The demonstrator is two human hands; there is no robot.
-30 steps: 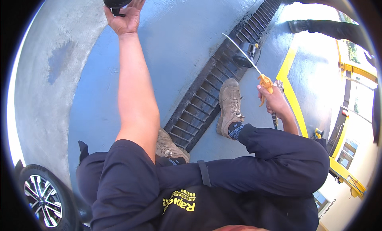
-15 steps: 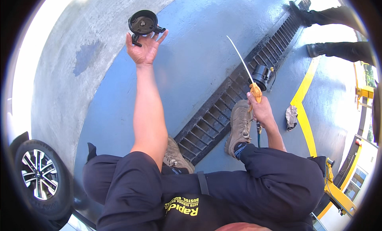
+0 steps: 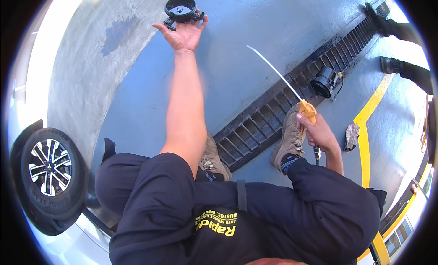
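Note:
My left hand [image 3: 184, 38] is stretched far forward, palm up. Its fingers support a round black plastic housing cap [image 3: 181, 19] with side lugs, its hollow side facing up toward me. An orange air blow gun [image 3: 307, 111] is gripped in my right hand [image 3: 320, 133]; the fingers wrap its handle. A long thin white nozzle tube [image 3: 273, 70] runs from the gun up and left, its tip apart from the cap. Below the grip, a hose fitting [image 3: 316, 151] shows. Just beyond the gun, a black cylindrical canister [image 3: 324, 80] lies on its side on the drain grate.
A metal drain grate [image 3: 255, 128] crosses the blue floor [image 3: 228, 78] diagonally. A crumpled rag [image 3: 351, 136] lies beside a yellow floor line [image 3: 363, 151]. Another person's legs [image 3: 408, 71] stand at upper right. A car wheel [image 3: 49, 167] is at my left, a yellow metal frame [image 3: 381, 249] at lower right.
The cap has tilted in my left hand, and that hand has shifted up and right in view. The blow gun's nozzle has swung further left. The whole view has shifted somewhat.

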